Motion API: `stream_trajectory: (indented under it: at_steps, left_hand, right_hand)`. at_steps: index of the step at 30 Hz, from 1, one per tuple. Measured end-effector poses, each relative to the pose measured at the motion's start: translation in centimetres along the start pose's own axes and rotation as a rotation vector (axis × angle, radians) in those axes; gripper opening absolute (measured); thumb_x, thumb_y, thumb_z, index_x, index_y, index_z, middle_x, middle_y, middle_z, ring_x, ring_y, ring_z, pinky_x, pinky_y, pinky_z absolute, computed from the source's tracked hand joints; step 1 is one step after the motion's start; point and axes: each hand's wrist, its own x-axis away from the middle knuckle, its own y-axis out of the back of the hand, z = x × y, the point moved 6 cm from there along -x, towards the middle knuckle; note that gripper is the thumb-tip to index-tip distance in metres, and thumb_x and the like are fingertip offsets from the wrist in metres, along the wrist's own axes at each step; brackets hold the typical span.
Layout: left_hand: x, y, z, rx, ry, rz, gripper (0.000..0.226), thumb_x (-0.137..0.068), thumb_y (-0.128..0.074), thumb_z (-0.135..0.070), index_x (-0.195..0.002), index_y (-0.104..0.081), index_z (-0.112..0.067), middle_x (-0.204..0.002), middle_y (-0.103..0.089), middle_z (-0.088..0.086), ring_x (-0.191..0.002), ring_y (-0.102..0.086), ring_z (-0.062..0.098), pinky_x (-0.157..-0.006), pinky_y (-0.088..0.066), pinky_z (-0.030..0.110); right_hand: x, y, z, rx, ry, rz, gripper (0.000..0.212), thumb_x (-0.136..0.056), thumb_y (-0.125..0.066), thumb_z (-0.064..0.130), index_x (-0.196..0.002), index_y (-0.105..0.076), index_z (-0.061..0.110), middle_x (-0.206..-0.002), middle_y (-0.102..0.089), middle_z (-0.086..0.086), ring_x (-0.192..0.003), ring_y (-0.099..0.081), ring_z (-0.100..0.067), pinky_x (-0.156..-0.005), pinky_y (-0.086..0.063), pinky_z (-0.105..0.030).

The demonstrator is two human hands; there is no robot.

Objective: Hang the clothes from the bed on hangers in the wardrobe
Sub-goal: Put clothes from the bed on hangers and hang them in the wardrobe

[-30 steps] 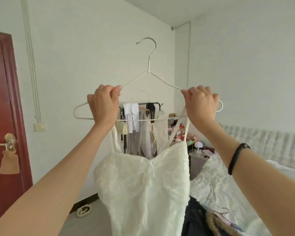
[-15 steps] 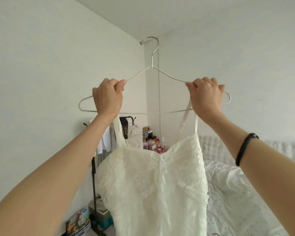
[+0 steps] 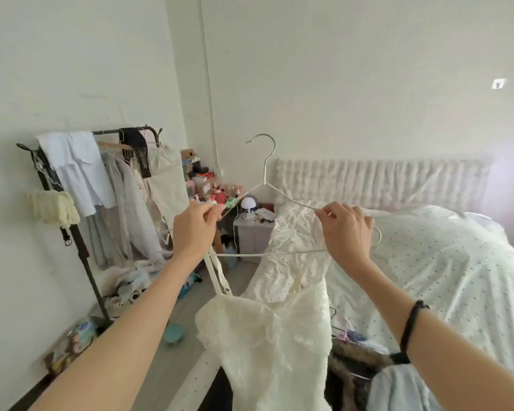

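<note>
Clothes rail (image 3: pixel 80 161) stands off beyond the left hand (image 3: pixel 194 229). That hand pinches the wire hanger (image 3: pixel 264 185) at its left shoulder, a strap beneath it. Cream strappy dress (image 3: pixel 267 336) hangs below and between the hands: light, limp, straps likely to slide off thin wire. Right hand (image 3: pixel 348 232) curls round the right shoulder. Best carried by the hook, kept level.

- No text, label, brand, number or sign can be read anywhere.
- The colourful printed packages (image 3: pixel 72 342) on the floor by the left wall carry print, too blurred to make out.
</note>
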Motion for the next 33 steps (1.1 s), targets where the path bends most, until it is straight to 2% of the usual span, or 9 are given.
stream_trajectory:
  at_steps: [3, 7, 10, 15, 18, 21, 24, 27, 33]
  left_hand:
    - [2.3, -4.9, 5.3, 0.079, 0.066, 0.176, 0.028, -0.093, -0.052, -0.031, -0.072, -0.062, -0.016, -0.078, -0.059, 0.005, -0.071, -0.054, 0.019, -0.067, -0.039, 0.032]
    - [7.8, -9.9, 10.5, 0.143, 0.148, 0.363, 0.026, -0.091, -0.055, -0.030, -0.072, -0.063, -0.014, -0.071, -0.054, -0.002, -0.065, -0.052, 0.015, -0.059, -0.031, 0.024]
    - [12.4, -13.0, 13.0, 0.164, 0.189, 0.501, 0.024, -0.092, -0.055, -0.028, -0.073, -0.063, -0.015, -0.070, -0.054, -0.002, -0.065, -0.051, 0.015, -0.059, -0.032, 0.023]
    - [18.6, -17.4, 16.1, 0.184, 0.263, 0.717, 0.021, -0.092, -0.053, -0.028, -0.074, -0.058, -0.020, -0.074, -0.057, -0.001, -0.065, -0.051, 0.007, -0.059, -0.036, 0.007]
    - [21.1, -19.9, 18.2, 0.149, 0.290, 0.807, 0.020, -0.093, -0.051, -0.028, -0.076, -0.057, -0.019, -0.075, -0.056, -0.003, -0.065, -0.050, 0.005, -0.058, -0.036, 0.006]
    - [21.8, -22.9, 19.7, 0.114, 0.306, 0.861, 0.018, -0.093, -0.050, -0.030, -0.079, -0.057, -0.021, -0.078, -0.056, -0.005, -0.069, -0.053, 0.007, -0.058, -0.035, 0.010]
    - [20.3, -27.8, 19.7, 0.117, 0.280, 0.874, 0.019, -0.094, -0.050, -0.029, -0.082, -0.061, -0.019, -0.080, -0.055, -0.005, -0.073, -0.055, 0.012, -0.073, -0.044, 0.026]
    - [17.0, -33.2, 19.5, 0.058, 0.211, 0.812, 0.023, -0.095, -0.049, -0.027, -0.088, -0.065, -0.012, -0.083, -0.057, 0.000, -0.076, -0.055, 0.017, -0.085, -0.041, 0.038]
    - [14.0, -43.5, 25.0, -0.170, 0.110, 0.763, 0.028, -0.097, -0.042, -0.029, -0.084, -0.060, -0.013, -0.085, -0.059, 0.000, -0.079, -0.053, 0.018, -0.077, -0.026, 0.030]
  right_hand:
    - [4.2, -4.8, -2.7, 0.044, -0.100, 0.105, 0.028, -0.094, -0.050, 0.035, -0.095, -0.066, 0.012, -0.096, -0.066, -0.002, -0.100, -0.051, -0.023, -0.090, -0.027, -0.037]
    - [10.6, -8.5, -6.3, 0.097, -0.251, 0.249, 0.025, -0.093, -0.052, 0.036, -0.094, -0.066, 0.015, -0.097, -0.066, 0.000, -0.098, -0.051, -0.022, -0.088, -0.028, -0.036]
    - [15.2, -9.6, -8.6, 0.146, -0.331, 0.318, 0.022, -0.092, -0.054, 0.035, -0.092, -0.067, 0.017, -0.093, -0.065, 0.002, -0.098, -0.051, -0.022, -0.088, -0.028, -0.037]
    - [21.6, -11.9, -12.3, 0.245, -0.425, 0.417, 0.019, -0.092, -0.053, 0.035, -0.092, -0.068, 0.023, -0.092, -0.064, 0.007, -0.097, -0.050, -0.019, -0.080, -0.024, -0.031]
    - [24.3, -14.5, -14.3, 0.252, -0.489, 0.487, 0.019, -0.092, -0.053, 0.035, -0.090, -0.067, 0.023, -0.090, -0.063, 0.007, -0.093, -0.050, -0.018, -0.081, -0.028, -0.032]
    - [25.5, -16.5, -16.6, 0.251, -0.534, 0.506, 0.019, -0.093, -0.053, 0.034, -0.091, -0.067, 0.022, -0.088, -0.061, 0.008, -0.089, -0.048, -0.016, -0.082, -0.027, -0.031]
    - [24.8, -18.6, -19.9, 0.238, -0.580, 0.483, 0.019, -0.093, -0.051, 0.032, -0.090, -0.066, 0.020, -0.088, -0.060, 0.007, -0.088, -0.046, -0.015, -0.081, -0.022, -0.028]
    - [22.4, -21.8, -23.8, 0.237, -0.588, 0.479, 0.021, -0.095, -0.048, 0.029, -0.096, -0.066, 0.018, -0.096, -0.063, 0.003, -0.094, -0.049, -0.018, -0.084, -0.025, -0.032]
    - [18.9, -32.8, -30.8, 0.181, -0.548, 0.560, 0.020, -0.096, -0.046, 0.022, -0.097, -0.064, 0.015, -0.099, -0.063, 0.002, -0.100, -0.052, -0.020, -0.090, -0.032, -0.038]
